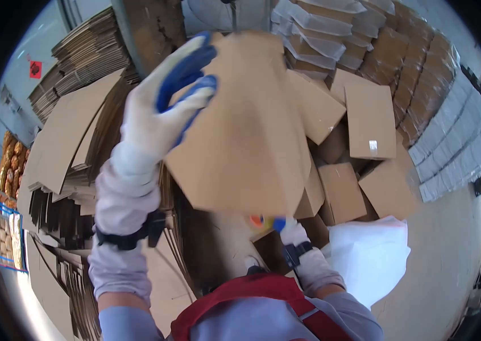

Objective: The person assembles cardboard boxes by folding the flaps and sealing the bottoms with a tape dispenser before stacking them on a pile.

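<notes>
A large cardboard box, blurred by motion, is raised in front of me. My left hand, in a white glove with blue palm and fingers, is at its upper left side. The fingers are spread and reach across the cardboard; whether they press on it is hard to tell. Below the box's lower edge is my right hand, partly hidden by the cardboard. Its blue-coated fingers close on a small round yellow and red thing, smeared by motion, that resembles a tape roll.
Flat cardboard sheets are stacked at left. Several cardboard boxes lie piled at right, beside white sheeting. Behind them stand plastic-wrapped stacks. Bare floor shows at far right.
</notes>
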`<action>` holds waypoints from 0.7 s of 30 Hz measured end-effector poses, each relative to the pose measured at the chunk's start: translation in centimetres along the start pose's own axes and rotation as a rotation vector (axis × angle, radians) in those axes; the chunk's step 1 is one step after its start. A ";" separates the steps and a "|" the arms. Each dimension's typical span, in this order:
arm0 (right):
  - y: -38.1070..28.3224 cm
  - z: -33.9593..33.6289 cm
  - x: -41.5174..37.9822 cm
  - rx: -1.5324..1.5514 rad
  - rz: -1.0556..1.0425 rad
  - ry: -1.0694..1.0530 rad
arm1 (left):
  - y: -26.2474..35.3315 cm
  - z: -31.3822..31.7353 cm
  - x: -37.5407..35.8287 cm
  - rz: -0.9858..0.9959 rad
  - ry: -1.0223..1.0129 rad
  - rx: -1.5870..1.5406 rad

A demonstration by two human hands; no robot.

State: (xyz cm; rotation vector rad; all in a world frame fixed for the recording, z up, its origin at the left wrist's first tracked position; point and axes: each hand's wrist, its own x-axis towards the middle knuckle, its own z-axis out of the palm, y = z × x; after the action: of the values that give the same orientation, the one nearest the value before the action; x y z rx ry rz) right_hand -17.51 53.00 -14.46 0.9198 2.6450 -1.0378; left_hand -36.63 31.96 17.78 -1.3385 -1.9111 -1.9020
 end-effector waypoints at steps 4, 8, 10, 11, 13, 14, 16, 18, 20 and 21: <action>-10.5 -2.2 12.5 1.338 -0.681 -0.337 | -2.0 1.6 -6.0 -0.064 -0.283 0.314; -12.9 -1.1 10.7 1.099 -0.689 -0.415 | -8.5 -4.0 -26.1 -0.601 -0.118 0.359; -13.1 2.1 7.2 0.947 -0.708 -0.611 | -11.3 -7.5 -42.2 -0.943 0.333 0.280; -12.4 4.7 5.5 0.828 -0.663 -0.708 | -13.3 -8.9 -53.0 -1.133 0.695 0.096; -10.5 10.5 2.4 0.579 -0.566 -0.913 | -12.2 -8.6 -69.9 -1.106 1.445 -0.074; -9.5 13.5 1.0 0.460 -0.508 -1.012 | -10.0 -8.5 -77.5 -1.301 1.510 0.028; -8.3 18.4 -1.6 0.243 -0.418 -1.164 | -5.2 -4.8 -89.4 -1.459 1.814 0.049; -8.5 21.9 -3.6 0.055 -0.388 -1.265 | -3.6 1.6 -99.3 -1.522 2.060 0.186; -11.6 22.4 -3.1 -0.087 -0.333 -1.365 | -3.4 3.5 -94.6 -2.258 1.941 0.354; -12.8 23.1 -3.7 -0.165 -0.274 -1.402 | -4.2 4.7 -94.5 -2.268 1.966 0.298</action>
State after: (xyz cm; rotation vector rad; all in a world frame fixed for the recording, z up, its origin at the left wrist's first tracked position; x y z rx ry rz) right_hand -23.93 28.63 -23.15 -0.2501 1.5718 -0.9272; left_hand 19.35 -8.51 -46.95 2.7376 -1.2429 -0.9983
